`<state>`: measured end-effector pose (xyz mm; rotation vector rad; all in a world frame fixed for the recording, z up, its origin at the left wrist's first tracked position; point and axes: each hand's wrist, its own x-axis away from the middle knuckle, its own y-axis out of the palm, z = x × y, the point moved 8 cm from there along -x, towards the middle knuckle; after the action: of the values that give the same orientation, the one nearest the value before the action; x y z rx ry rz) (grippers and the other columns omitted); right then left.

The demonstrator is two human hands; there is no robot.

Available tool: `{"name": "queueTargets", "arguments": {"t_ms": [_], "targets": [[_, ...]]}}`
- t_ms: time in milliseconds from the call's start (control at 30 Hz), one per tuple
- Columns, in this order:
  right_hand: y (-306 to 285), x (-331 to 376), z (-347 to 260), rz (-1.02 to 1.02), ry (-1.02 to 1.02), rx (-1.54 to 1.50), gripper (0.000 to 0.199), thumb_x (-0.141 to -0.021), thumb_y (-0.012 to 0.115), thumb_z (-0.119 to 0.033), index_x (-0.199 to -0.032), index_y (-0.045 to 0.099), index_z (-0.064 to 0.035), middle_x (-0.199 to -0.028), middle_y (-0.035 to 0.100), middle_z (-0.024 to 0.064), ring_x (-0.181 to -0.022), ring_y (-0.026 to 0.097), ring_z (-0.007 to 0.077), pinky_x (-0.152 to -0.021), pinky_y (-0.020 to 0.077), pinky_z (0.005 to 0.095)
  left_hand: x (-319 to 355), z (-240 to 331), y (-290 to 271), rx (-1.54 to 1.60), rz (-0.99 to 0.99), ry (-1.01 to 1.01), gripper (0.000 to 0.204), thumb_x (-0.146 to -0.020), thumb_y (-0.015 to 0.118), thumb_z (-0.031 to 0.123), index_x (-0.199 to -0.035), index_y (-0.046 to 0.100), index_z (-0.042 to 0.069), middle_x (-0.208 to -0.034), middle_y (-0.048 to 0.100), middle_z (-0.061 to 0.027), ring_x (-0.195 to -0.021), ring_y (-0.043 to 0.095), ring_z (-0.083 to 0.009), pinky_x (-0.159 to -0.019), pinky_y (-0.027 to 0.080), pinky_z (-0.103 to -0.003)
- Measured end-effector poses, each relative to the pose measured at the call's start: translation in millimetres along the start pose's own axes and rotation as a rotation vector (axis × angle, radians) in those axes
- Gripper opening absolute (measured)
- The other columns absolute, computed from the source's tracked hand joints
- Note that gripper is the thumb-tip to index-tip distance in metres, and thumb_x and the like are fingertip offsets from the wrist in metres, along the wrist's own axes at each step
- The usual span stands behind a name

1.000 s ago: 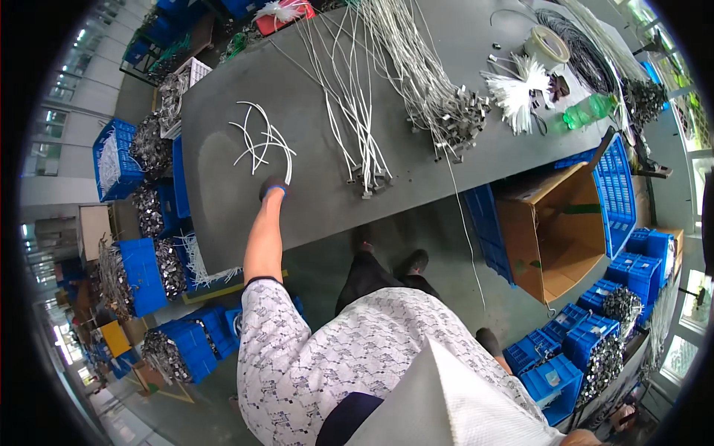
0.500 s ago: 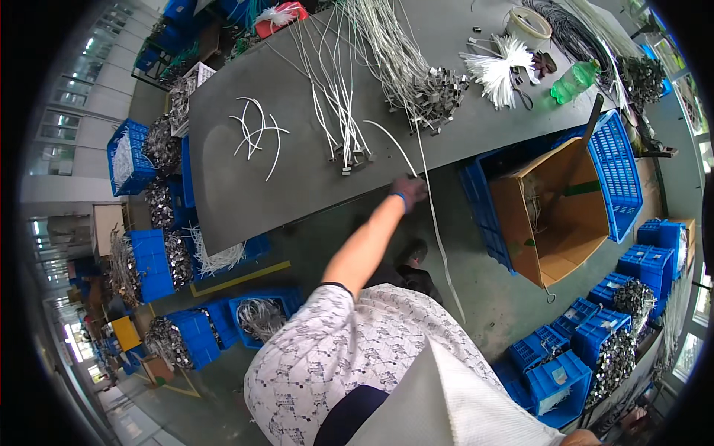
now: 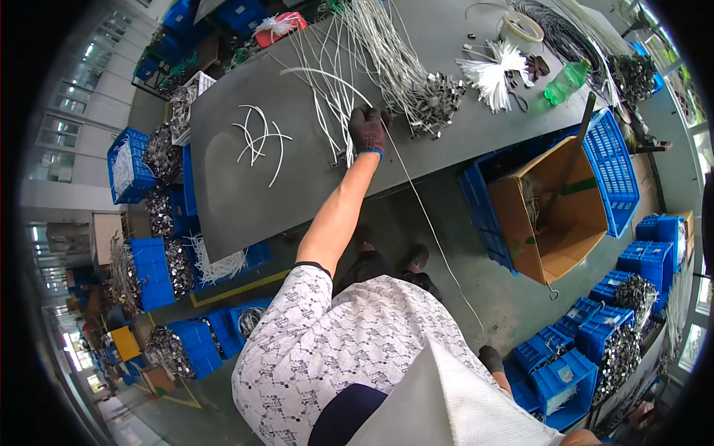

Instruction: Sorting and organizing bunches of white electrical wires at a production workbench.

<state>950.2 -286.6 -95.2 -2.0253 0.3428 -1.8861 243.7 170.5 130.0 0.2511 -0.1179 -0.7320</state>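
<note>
My left hand, in a dark glove, is over the front part of the grey table. It is closed on the end of a curved white tube, which reaches up and left across the strands. A long thin pale wire runs from beside this hand down past the table edge. My right hand, also gloved, shows low at the right near the wire's lower end; its fingers are too small to make out. Left of my left hand lie white-sleeved wires; right of it, a wire bundle with metal pieces.
Loose white tubes lie at the table's left. White ties, a tape roll and a green bottle are at the right. A cardboard box in a blue crate stands beside the table; more filled blue crates stand lower right.
My left hand has moved up and left from the table edge, carrying the white tube over the strands. My right hand has come into view at the lower right.
</note>
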Motion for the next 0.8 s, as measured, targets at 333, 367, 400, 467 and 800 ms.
{"name": "queueTargets", "arguments": {"t_ms": [333,367,400,467,800], "targets": [[-36,-20,-57,0.058,0.024,-0.067,0.03,-0.082,0.056,-0.015,-0.107,0.07,-0.0074,-0.116,0.066,0.02,-0.111,0.062,0.0362,-0.091,0.0511,0.0444,-46,-66,-91,0.402,-0.056,-0.53,0.014,-0.089,0.068,0.011,-0.099,0.059,0.008,-0.089,0.07,-0.0118,-0.076,0.071,-0.0277,-0.068,0.061,-0.044],[-36,-17,-63,0.056,0.021,-0.061,0.03,-0.082,0.056,-0.015,-0.107,0.07,-0.0074,-0.116,0.066,0.02,-0.111,0.062,0.0362,-0.091,0.0511,0.0444,-56,-56,-100,0.338,-0.01,-0.453,0.01,-0.09,0.066,0.01,-0.097,0.059,0.006,-0.086,0.069,-0.0121,-0.071,0.07,-0.0257,-0.063,0.061,-0.042],[-28,-13,-51,0.043,0.06,-0.016,0.029,-0.082,0.056,-0.015,-0.106,0.07,-0.0074,-0.114,0.067,0.0203,-0.11,0.063,0.0363,-0.09,0.0515,0.0445,-63,-43,-108,0.294,0.038,-0.384,0.01,-0.091,0.065,0.009,-0.097,0.058,0.005,-0.084,0.069,-0.0122,-0.068,0.07,-0.0245,-0.06,0.06,-0.04],[-23,-14,-50,0.039,0.094,0.018,0.028,-0.081,0.057,-0.016,-0.105,0.07,-0.0074,-0.113,0.067,0.0206,-0.109,0.063,0.0364,-0.09,0.0518,0.0445,-82,-26,-110,0.219,0.045,-0.276,0.011,-0.091,0.064,0.009,-0.098,0.057,0.002,-0.078,0.069,-0.0116,-0.061,0.068,-0.0219,-0.055,0.059,-0.035],[-46,-17,-82,0.14,-0.006,-0.151,0.032,-0.079,0.06,-0.015,-0.109,0.069,-0.0086,-0.115,0.066,0.0214,-0.113,0.061,0.0379,-0.09,0.051,0.0452,-30,-87,-99,0.095,-0.676,-0.55,0.022,-0.087,0.071,0.019,-0.1,0.062,0.003,-0.089,0.069,-0.0107,-0.077,0.068,-0.0238,-0.073,0.058,-0.038]]}}
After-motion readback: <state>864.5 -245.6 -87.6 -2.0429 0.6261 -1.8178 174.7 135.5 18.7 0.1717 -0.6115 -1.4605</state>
